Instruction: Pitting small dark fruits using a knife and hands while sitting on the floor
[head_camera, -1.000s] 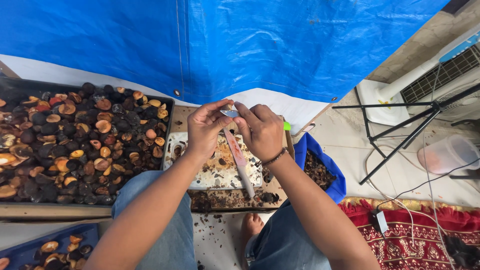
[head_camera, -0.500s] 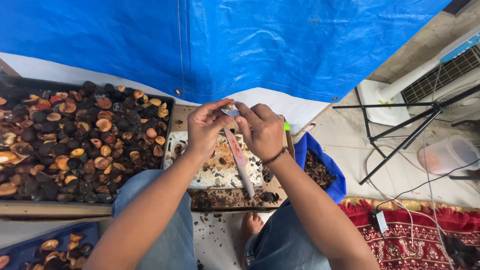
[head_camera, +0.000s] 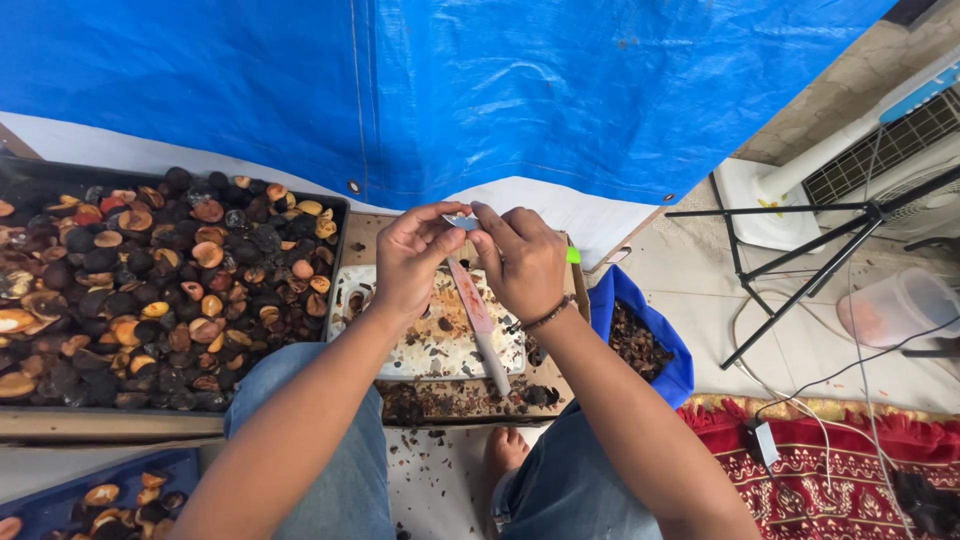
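My left hand (head_camera: 408, 258) and my right hand (head_camera: 522, 262) meet fingertip to fingertip above a white, stained cutting board (head_camera: 420, 352). Together they pinch a small pale piece (head_camera: 461, 221). My right hand also grips a long pale knife (head_camera: 482, 325) with reddish stains, which slants down over the board toward me. On the left, a dark tray (head_camera: 30, 425) is heaped with dark round fruits and orange-brown halves (head_camera: 150, 280).
A blue bag (head_camera: 650, 345) of dark scraps stands right of the board. A blue tarp (head_camera: 450, 90) hangs behind. Black tripod legs (head_camera: 800, 270), cables, a clear plastic container (head_camera: 895, 310) and a red patterned rug (head_camera: 850, 470) lie to the right. My knees and a bare foot (head_camera: 505, 450) are below.
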